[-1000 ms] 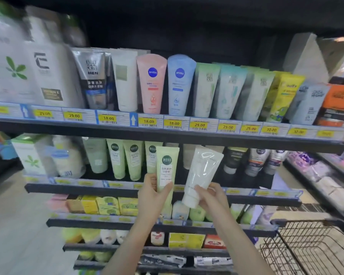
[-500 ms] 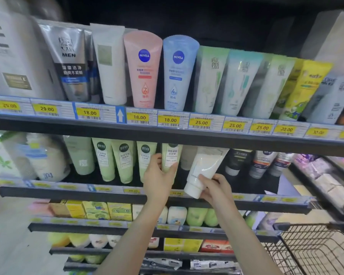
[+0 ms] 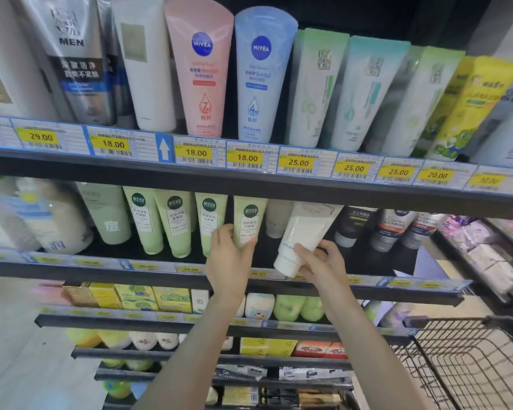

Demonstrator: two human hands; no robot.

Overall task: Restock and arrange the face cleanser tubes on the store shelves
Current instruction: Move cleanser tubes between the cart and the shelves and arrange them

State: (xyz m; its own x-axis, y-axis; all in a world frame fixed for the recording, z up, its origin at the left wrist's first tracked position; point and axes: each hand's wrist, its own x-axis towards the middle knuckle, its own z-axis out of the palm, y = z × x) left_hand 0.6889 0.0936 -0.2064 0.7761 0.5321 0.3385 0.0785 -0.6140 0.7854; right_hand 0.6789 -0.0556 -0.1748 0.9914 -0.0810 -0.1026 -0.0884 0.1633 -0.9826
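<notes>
A dark top shelf [image 3: 249,184] is carrying upright tubes: a grey men's tube [image 3: 80,60] at ten o'clock, a pink tube [image 3: 202,69] and a blue tube [image 3: 262,75] at twelve, pale green tubes [image 3: 365,93] toward one. The second shelf [image 3: 101,269] is holding green tubes [image 3: 160,223] at nine. Lower shelves [image 3: 131,322] are bearing yellow boxes [image 3: 137,297] at seven.

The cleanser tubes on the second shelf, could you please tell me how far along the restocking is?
Done: three pale green tubes stand in a row on the second shelf. In hand: the left hand grips a fourth green tube beside them, and the right hand holds a tilted white tube by its cap end. Left: standing both tubes upright in the shelf.
</notes>
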